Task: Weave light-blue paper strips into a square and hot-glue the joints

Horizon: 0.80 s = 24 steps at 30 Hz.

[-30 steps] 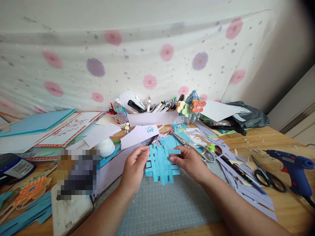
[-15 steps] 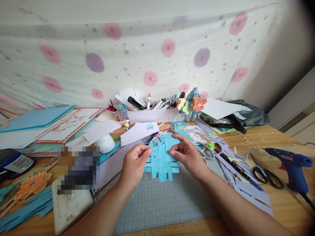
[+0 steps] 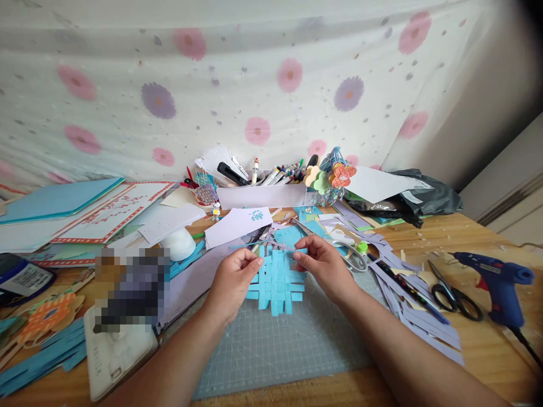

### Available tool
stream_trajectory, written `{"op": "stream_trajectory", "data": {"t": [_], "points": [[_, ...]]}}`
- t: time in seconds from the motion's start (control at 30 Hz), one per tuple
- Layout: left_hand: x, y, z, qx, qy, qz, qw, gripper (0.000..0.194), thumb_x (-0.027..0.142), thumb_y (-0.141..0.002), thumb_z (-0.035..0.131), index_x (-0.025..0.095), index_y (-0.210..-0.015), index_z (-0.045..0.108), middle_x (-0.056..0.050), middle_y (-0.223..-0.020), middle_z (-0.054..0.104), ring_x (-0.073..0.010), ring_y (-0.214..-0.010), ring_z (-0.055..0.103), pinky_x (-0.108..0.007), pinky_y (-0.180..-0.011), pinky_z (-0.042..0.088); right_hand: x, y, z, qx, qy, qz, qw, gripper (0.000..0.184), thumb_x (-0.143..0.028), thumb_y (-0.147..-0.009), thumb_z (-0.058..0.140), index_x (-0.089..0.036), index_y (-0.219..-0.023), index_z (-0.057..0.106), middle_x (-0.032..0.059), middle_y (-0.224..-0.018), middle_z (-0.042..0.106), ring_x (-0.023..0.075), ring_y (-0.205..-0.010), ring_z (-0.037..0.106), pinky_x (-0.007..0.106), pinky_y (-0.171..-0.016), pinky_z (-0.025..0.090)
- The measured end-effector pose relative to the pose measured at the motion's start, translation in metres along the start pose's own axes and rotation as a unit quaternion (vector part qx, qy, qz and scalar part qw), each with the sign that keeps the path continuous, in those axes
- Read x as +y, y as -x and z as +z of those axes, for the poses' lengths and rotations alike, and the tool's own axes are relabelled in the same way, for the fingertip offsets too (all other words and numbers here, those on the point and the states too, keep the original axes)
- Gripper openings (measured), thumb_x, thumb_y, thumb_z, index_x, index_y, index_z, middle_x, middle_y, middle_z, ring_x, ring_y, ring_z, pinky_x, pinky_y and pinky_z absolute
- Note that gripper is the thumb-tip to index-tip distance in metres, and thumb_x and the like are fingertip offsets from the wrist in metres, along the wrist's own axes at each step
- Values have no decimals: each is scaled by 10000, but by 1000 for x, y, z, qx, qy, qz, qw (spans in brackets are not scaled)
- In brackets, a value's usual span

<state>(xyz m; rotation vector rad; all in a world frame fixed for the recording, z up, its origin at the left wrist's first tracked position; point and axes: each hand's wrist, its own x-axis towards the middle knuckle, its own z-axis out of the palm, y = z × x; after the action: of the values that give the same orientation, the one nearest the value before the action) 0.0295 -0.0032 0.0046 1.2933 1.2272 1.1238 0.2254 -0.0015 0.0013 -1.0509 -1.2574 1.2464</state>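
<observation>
"starting at the far left of the brown wooden table point(image 3: 487, 364), what do we see?"

"we see a round black-and-blue container with a white label point(image 3: 25, 277), cut off by the edge of the view. nearer to us lies an orange-and-white checked paper flower point(image 3: 46, 316), and nearer still a pile of bright blue paper strips point(image 3: 46, 353)."

"and past those?"

"a flat white plastic case with rounded corners point(image 3: 121, 353), partly under a blurred-out patch, then a white rounded object point(image 3: 178, 244) that we cannot name."

"where do we have our hands?"

"our left hand point(image 3: 233, 280) comes next, pinching the upper left edge of a flat lattice woven from light blue paper point(image 3: 275, 280) between thumb and forefinger. the lattice is between our two hands, over a grey gridded cutting mat point(image 3: 280, 356); we cannot tell whether its lower tips touch the mat."

"and our right hand point(image 3: 328, 268)?"

"it pinches the upper right corner, thumb against forefinger. just behind it lie silver scissors with pale grey handles point(image 3: 360, 261)."

"what do we find further right?"

"a loose heap of pale purple paper strips point(image 3: 418, 322), then black-handled metal scissors point(image 3: 456, 294), and last a dark blue glue gun point(image 3: 504, 288) with a black cord."
</observation>
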Motion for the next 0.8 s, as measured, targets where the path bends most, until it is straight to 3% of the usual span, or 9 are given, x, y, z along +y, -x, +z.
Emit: {"op": "stream_trajectory", "data": {"t": [0.1,0.23,0.33,0.4,0.43,0.5,0.6,0.7,0.8], "points": [[-3,0,2,-2,-37,-4,999,292,435,-729,636,182,-667,503,57,-573,474,-96,-518,411,-210,-500,305,1,-2,-5,-21,90,9,996,195,-330,-755,629,-175,-804,520,-40,-627,535,98,-536,533,217,-527,419],[-5,2,5,-11,-82,-24,996,308,435,-716,617,195,-610,455,68,-519,435,-93,-463,378,-212,-456,290,3,-4,-10,-56,300,23,952,75,-230,-778,572,-158,-759,577,-3,-651,608,101,-552,544,201,-515,386],[-1,9,0,-30,-138,-32,989,313,407,-693,645,198,-549,462,61,-484,422,-111,-457,395,-229,-455,304,4,-3,-11,-78,354,20,932,103,-224,-783,574,-155,-745,641,1,-639,621,100,-553,509,201,-510,340],[2,18,-7,-21,-209,-2,978,255,348,-665,687,194,-552,517,28,-537,495,-153,-547,483,-261,-525,374,2,-1,-10,-95,380,10,920,113,-218,-783,574,-166,-766,673,-3,-655,633,103,-576,504,204,-530,329],[4,25,-11,-10,-259,30,965,183,309,-660,699,194,-604,568,-1,-625,564,-188,-649,538,-290,-604,420,1,0,-10,-103,393,4,914,112,-204,-776,577,-173,-776,684,-4,-667,641,106,-587,507,207,-542,326],[3,41,-17,2,-430,165,888,122,268,-728,649,208,-835,646,-67,-963,648,-265,-946,572,-386,-830,451,-2,3,-8,-119,419,-6,900,124,-165,-761,572,-184,-780,694,-4,-689,656,111,-605,517,212,-564,321],[-5,66,-20,-83,-535,281,792,269,269,-824,562,212,-1080,621,-92,-1291,563,-282,-1191,497,-437,-1019,392,-4,5,-5,-141,451,-15,881,151,-126,-753,555,-192,-761,690,0,-694,665,117,-619,533,214,-580,318],[-17,80,-19,-111,-579,296,752,399,329,-830,573,201,-1208,569,-112,-1398,490,-302,-1276,446,-475,-1058,378,-4,6,-5,-155,475,-18,866,150,-127,-761,549,-194,-755,683,4,-694,665,123,-630,544,214,-584,317],[-26,82,-18,-121,-597,277,743,448,347,-826,585,202,-1248,546,-129,-1411,476,-308,-1285,448,-500,-1044,395,-4,6,-6,-169,492,-19,854,120,-147,-765,568,-193,-740,677,5,-686,657,123,-625,538,216,-582,315]]}}
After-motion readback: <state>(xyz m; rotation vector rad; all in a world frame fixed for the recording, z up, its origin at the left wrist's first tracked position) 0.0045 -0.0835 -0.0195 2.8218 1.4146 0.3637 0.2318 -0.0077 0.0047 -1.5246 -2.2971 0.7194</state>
